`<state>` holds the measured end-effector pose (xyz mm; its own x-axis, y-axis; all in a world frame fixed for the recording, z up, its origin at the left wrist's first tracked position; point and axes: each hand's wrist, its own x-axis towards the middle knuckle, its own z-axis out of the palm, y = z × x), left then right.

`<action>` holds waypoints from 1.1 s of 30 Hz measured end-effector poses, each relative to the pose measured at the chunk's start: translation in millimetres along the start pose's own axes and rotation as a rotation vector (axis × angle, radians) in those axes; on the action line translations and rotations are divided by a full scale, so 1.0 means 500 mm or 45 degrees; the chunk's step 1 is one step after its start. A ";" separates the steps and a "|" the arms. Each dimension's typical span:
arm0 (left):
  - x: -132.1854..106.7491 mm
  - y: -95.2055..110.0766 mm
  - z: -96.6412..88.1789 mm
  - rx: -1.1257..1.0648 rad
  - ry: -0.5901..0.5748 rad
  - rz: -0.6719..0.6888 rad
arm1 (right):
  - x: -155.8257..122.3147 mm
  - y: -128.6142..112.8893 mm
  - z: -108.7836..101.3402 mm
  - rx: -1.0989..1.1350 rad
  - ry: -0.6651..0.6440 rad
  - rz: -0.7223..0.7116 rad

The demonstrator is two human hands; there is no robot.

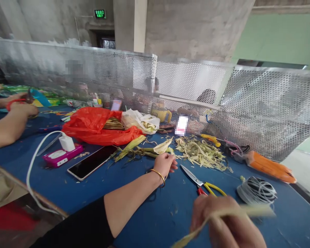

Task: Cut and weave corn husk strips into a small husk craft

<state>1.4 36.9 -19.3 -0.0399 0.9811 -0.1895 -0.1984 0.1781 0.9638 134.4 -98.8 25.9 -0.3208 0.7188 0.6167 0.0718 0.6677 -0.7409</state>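
Husk strip (260,210) in the right hand (232,225), up close and kinda blurry, pinched between thumb and bent fingers with hardly any gap, sticking out to the right at one end and trailing toward the bottom edge at the other. Left hand (165,165) farther out over the blue table (150,220), gold bangle (160,174) at the wrist, fingers loosely half curled, right by a pale dry husk (164,146); can't tell about actual contact or anything in the grip. Scissors (192,174) between the two hands, blades angled away, red and yellow handles partly behind the right knuckles. Big messy pile of husk scraps (198,153) just past that, plus a coil of clear cord (257,191) and an orange packet (271,167) off to the right. Over on the left, a dark-screened phone (93,162), a purple power strip (62,155) with a white charger (66,143), and a red plastic bag (85,125). Also a co-worker's hands (22,103) at the far left, and a perforated metal screen (196,82) along the back.
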 end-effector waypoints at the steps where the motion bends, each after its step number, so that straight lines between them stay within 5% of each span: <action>1: -0.005 0.002 0.002 0.000 -0.040 0.012 | 0.011 0.012 -0.006 0.026 0.190 0.118; 4: -0.028 0.006 0.012 0.004 -0.225 0.074 | 0.044 0.069 -0.020 -0.024 0.515 0.498; 7: -0.056 0.007 0.019 0.036 -0.446 0.217 | 0.064 0.119 -0.029 0.127 0.527 0.695; 14: -0.079 0.005 0.023 0.201 -0.632 0.116 | 0.058 0.132 -0.029 0.216 0.475 0.684; 19: -0.069 0.015 0.014 0.194 -0.424 0.057 | 0.055 0.133 -0.029 -0.122 0.459 0.598; 23: -0.071 0.018 0.013 0.048 -0.660 0.169 | 0.045 0.133 -0.016 -0.139 0.213 0.573; 26: -0.079 0.014 0.018 0.048 -0.685 0.206 | 0.039 0.136 -0.008 -0.166 0.172 0.608; 30: -0.089 0.010 0.026 0.032 -0.532 0.289 | 0.041 0.136 -0.001 -0.080 0.210 0.649; 33: -0.098 0.011 0.029 -0.097 -0.450 0.199 | 0.044 0.126 0.008 0.162 0.305 0.773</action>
<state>16.5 -9.3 -1.7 0.2618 0.9640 0.0476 -0.2892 0.0313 0.9567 127.9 -41.6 -8.4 -0.0389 0.9931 0.1108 0.0569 0.1129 -0.9920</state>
